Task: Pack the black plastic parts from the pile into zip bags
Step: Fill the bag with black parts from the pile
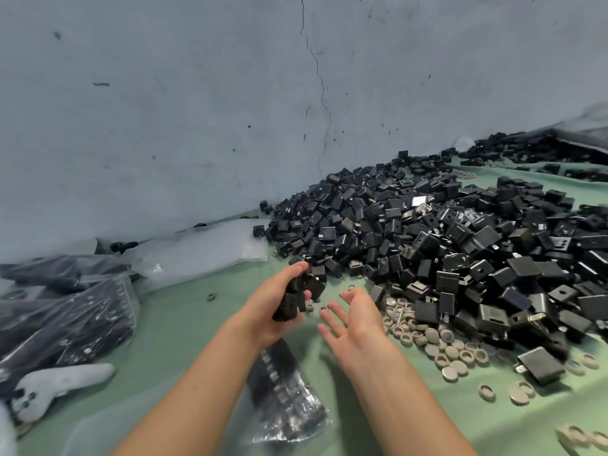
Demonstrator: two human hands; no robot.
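No text, label, brand, number or sign can be read. Small pale marks are seen on the parts (98, 311) inside the bags (128, 291) at the near left, but they are too blurred to be made out.

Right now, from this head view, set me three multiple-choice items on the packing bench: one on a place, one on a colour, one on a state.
1. The pile of black parts lies:
A. at lower left
B. at right, reaching the wall
C. in a box

2. The table cover is:
A. green
B. red
C. yellow

3. The right hand is:
A. gripping a bag
B. open, palm up, empty
C. a closed fist

Answers:
1. B, since the heap spreads across the right side up to the wall.
2. A, since bare green shows between the things.
3. B, since its fingers are spread and hold nothing, while the left hand grips a handful of parts.
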